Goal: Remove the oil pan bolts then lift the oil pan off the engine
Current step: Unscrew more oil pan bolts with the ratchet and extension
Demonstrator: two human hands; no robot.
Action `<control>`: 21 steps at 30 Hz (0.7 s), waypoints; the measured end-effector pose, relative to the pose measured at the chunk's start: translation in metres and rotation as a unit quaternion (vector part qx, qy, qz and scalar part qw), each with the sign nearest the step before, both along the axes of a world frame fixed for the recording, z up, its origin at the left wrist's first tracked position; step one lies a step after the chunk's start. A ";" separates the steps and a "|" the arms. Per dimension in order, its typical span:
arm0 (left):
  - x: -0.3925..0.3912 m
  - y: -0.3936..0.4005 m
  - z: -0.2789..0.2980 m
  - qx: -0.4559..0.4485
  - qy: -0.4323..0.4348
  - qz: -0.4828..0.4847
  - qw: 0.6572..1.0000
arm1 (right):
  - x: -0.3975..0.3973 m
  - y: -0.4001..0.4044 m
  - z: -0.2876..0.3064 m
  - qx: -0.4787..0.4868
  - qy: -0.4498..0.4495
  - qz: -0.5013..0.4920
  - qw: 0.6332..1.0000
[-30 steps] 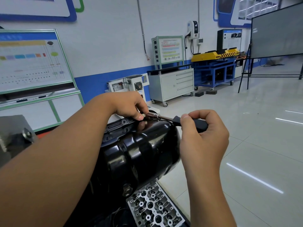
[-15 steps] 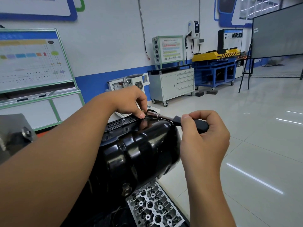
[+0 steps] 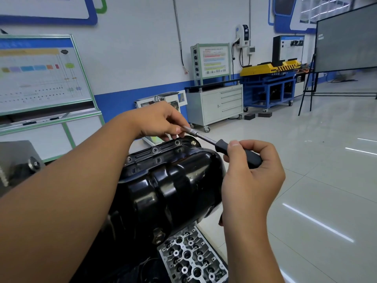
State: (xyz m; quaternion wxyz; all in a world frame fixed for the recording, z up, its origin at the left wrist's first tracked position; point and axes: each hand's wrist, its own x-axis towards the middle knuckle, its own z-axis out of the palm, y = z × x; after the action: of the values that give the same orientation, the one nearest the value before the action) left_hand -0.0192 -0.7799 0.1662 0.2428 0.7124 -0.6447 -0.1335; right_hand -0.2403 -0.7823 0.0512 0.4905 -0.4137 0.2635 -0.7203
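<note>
- Forearms fill the near part of the head view, the left one crossing from the lower left corner, the right one rising from the bottom edge.
- The right hand (image 3: 253, 180) sits beside the right end of the oil pan (image 3: 169, 190), fingers curled round the black handle of the nut driver (image 3: 216, 142), thumb laid along the handle's top.
- The driver's steel shaft slants up and left from that handle, over the pan's far right corner.
- The left hand (image 3: 161, 121) hangs above the pan's far edge, its thumb and fingers pinching the driver's socket end; whether a bolt sits in the socket I cannot tell.
- The glossy black pan still sits on the engine, dome toward the camera, its flange (image 3: 155, 150) running along the far edge with a bolt (image 3: 193, 142) at the right corner.
- A cylinder head (image 3: 193, 256) lies below the pan's near right corner.
- Compared with half a second ago, the left hand and socket have lifted off the flange, which was then covered by the fingers; now the holes show.
- A white tool cabinet (image 3: 220, 105) stands by the far wall.
</note>
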 end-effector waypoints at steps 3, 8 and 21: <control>0.003 0.004 0.000 0.004 0.029 -0.011 0.999 | 0.003 0.000 -0.003 0.015 -0.007 0.006 1.000; 0.001 0.004 0.000 -0.015 0.011 0.019 1.000 | 0.004 -0.005 -0.005 0.021 0.019 -0.042 0.999; -0.014 -0.013 -0.006 -0.041 -0.023 0.100 0.994 | 0.005 -0.021 -0.015 0.020 0.094 -0.042 0.994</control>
State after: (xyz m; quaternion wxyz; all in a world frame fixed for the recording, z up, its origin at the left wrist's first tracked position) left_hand -0.0331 -0.7928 0.1599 0.2690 0.7657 -0.5805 -0.0659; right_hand -0.2353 -0.8034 0.0364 0.4407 -0.4583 0.3400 -0.6929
